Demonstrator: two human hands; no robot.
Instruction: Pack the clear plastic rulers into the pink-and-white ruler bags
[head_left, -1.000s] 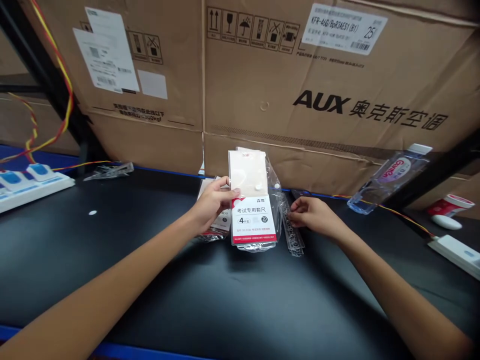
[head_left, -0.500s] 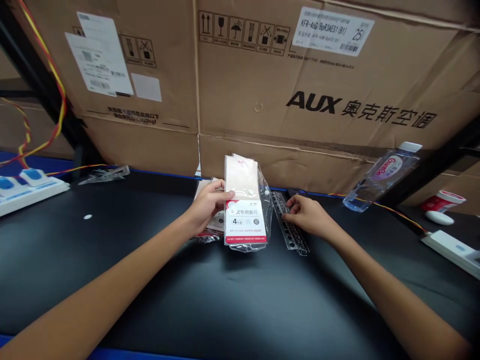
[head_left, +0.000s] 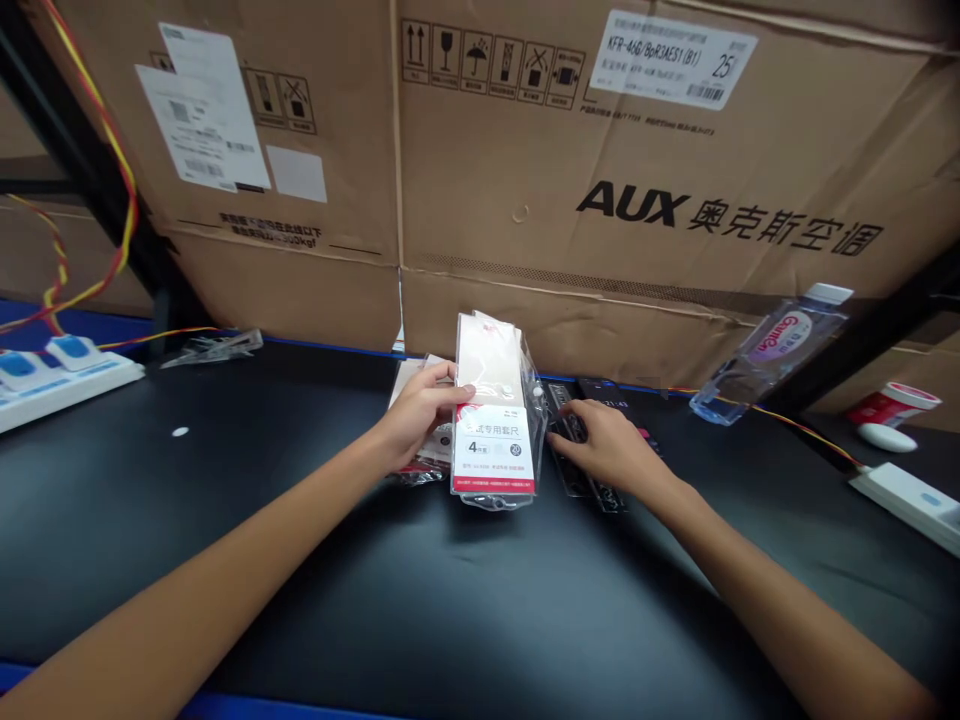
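Note:
My left hand (head_left: 421,412) is closed on a clear plastic ruler-set pouch (head_left: 492,450), thumb in front. The pouch stands upright, with a beige upper part and a white and red printed lower part. Behind my left fingers lie more similar pouches (head_left: 433,460), partly hidden. To the right, my right hand (head_left: 606,440) is over clear rulers (head_left: 609,497) with dark markings, lying flat on the black table. Its thumb and fingers are apart at their left edge, with fingertips touching or just above them. A dark phone (head_left: 600,390) with a lit clock lies behind that hand.
A large cardboard box (head_left: 517,215) walls off the back. At the right are a tilted water bottle (head_left: 772,350), a red and white cup (head_left: 896,403) and a power strip (head_left: 911,500). Another power strip (head_left: 67,380) and a clear plastic item (head_left: 214,347) lie left.
My right thumb and fingertips have parted, and the rulers now lie flatter and darker under the hand. The phone's clock display has come into view. My left hand keeps the pouch upright in about the same place.

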